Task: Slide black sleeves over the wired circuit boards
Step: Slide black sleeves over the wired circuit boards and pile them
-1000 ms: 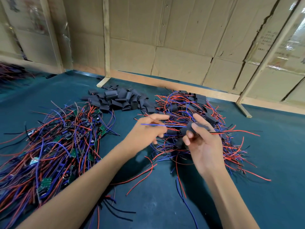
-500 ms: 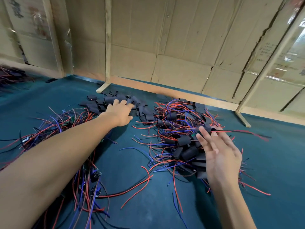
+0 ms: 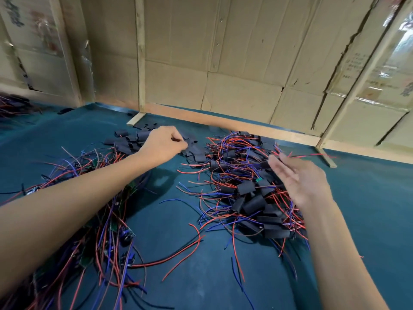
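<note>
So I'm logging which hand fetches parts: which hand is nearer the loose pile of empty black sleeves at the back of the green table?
Left. The left hand is on the pile of empty black sleeves, fingers pinching there. The right hand hovers open over the sleeved wired boards, off to the right.

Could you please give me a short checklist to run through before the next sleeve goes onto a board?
1. Left hand is at the pile of loose black sleeves: ok.
2. Its fingertips hold exactly one sleeve: cannot tell, blurred.
3. Right hand is free to take a board: ok, fingers straight, holding nothing.
4. Unsleeved wired boards lie within reach under the left forearm: ok.
5. A bare board is already picked up: not ok.
</note>
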A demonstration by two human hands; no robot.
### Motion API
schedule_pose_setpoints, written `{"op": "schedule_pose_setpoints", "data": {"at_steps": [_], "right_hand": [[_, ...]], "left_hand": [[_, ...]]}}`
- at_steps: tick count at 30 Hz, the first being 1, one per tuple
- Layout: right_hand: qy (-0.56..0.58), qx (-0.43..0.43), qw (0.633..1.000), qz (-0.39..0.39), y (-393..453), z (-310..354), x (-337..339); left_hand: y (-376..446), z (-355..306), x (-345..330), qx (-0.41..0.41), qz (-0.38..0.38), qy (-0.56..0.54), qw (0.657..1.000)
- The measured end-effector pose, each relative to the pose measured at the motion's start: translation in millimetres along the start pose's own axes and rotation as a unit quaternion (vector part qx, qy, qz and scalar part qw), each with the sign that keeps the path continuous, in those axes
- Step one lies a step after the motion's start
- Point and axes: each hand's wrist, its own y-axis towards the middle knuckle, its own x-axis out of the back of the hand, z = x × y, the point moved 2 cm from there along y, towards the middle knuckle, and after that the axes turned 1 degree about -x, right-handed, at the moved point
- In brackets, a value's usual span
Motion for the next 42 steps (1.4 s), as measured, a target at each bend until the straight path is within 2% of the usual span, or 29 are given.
{"op": "schedule_pose_setpoints", "data": {"at_steps": [3, 6, 8, 10, 12, 14, 15, 18, 21, 24, 28, 31, 32, 33, 34, 35, 36, 37, 38, 40, 42], "right_hand": [[-0.022, 0.042, 0.998, -0.051, -7.3, -1.4, 10.1], [-0.097, 0.184, 0.971, -0.117, -31.5, -15.0, 14.1], [-0.233, 0.297, 0.925, -0.050, -55.1, -29.0, 3.9], [-0.345, 0.344, 0.870, 0.072, -74.6, -48.5, -10.3], [-0.425, 0.381, 0.809, 0.142, -84.9, -67.8, -16.7], [-0.470, 0.412, 0.762, 0.169, -91.7, -80.6, -15.7], [-0.473, 0.410, 0.758, 0.184, -93.7, -85.0, -12.0], [-0.453, 0.359, 0.786, 0.218, -99.8, -91.8, -3.1], [-0.435, 0.341, 0.802, 0.225, -101.8, -95.5, -5.4], [-0.432, 0.358, 0.785, 0.264, -100.3, -97.6, -6.6], [-0.450, 0.325, 0.778, 0.295, -95.2, -100.1, 1.4], [-0.459, 0.334, 0.770, 0.292, -94.6, -102.9, 2.1], [-0.461, 0.340, 0.767, 0.289, -94.7, -103.4, 2.0], [-0.461, 0.344, 0.766, 0.286, -94.7, -103.3, 1.9], [-0.459, 0.345, 0.769, 0.282, -94.8, -102.9, 1.8], [-0.455, 0.343, 0.773, 0.277, -95.2, -102.1, 1.9], [-0.453, 0.340, 0.779, 0.270, -95.7, -101.0, 1.6], [-0.452, 0.337, 0.782, 0.264, -96.1, -100.1, 1.4], [-0.452, 0.337, 0.784, 0.260, -96.1, -99.3, 1.2], [-0.450, 0.341, 0.786, 0.252, -96.0, -97.8, 1.0], [-0.448, 0.340, 0.788, 0.251, -96.0, -96.8, 1.5]], "left_hand": [[-21.7, -8.5, 6.5, 0.020, 0.040, -0.122, 0.991], [-45.2, -21.7, 9.3, 0.064, 0.109, -0.285, 0.950], [-59.8, -32.8, 9.0, 0.094, 0.186, -0.352, 0.912], [-75.4, -42.2, 4.7, 0.110, 0.244, -0.355, 0.896], [-91.6, -49.1, -1.3, 0.134, 0.271, -0.360, 0.883], [-106.1, -51.6, -6.1, 0.154, 0.273, -0.361, 0.878], [-112.1, -51.5, -6.8, 0.159, 0.268, -0.358, 0.880], [-127.2, -48.4, -8.6, 0.177, 0.248, -0.366, 0.879], [-143.5, -48.0, -14.4, 0.191, 0.270, -0.359, 0.873], [-151.8, -43.3, -18.8, 0.201, 0.266, -0.319, 0.887], [-152.4, -35.8, -16.6, 0.231, 0.241, -0.363, 0.870], [-153.3, -36.4, -15.3, 0.218, 0.271, -0.351, 0.869], [-151.4, -37.0, -12.9, 0.195, 0.281, -0.317, 0.885], [-146.3, -35.3, -7.5, 0.142, 0.285, -0.234, 0.919], [-138.0, -30.9, 0.8, 0.068, 0.278, -0.095, 0.953], [-127.5, -26.6, 10.4, -0.012, 0.250, 0.080, 0.965], [-117.0, -23.2, 21.7, -0.067, 0.205, 0.247, 0.945], [-107.0, -18.7, 33.1, -0.072, 0.165, 0.351, 0.919], [-98.6, -12.5, 42.3, -0.043, 0.144, 0.415, 0.897], [-89.3, 2.6, 51.8, 0.045, 0.162, 0.472, 0.865], [-85.6, 15.9, 50.8, 0.096, 0.195, 0.475, 0.853]]}}
